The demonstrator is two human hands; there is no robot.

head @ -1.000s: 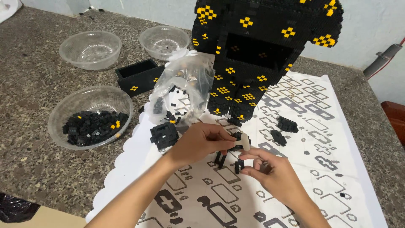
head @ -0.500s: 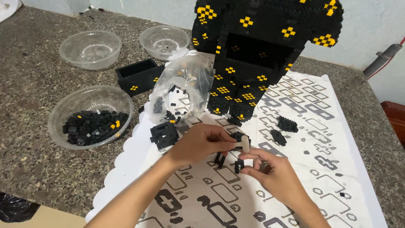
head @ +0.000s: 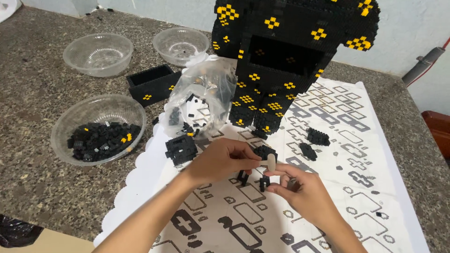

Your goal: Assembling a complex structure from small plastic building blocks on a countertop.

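Over the patterned mat [head: 356, 154], left hand [head: 220, 161] and right hand [head: 300, 189] unmoved, both pinching a small black brick piece [head: 264, 153].

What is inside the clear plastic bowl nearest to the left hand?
The clear plastic bowl holds a heap of small black bricks, with a few yellow pieces among them. The bricks at the bottom of the heap are covered by those on top, so they cannot be seen.

A speckled grey-brown granite countertop [head: 33, 84] runs back to a pale bluish wall [head: 403, 33] under soft, even light, with what may be a reddish-brown wooden chair [head: 438, 129] at the right edge.
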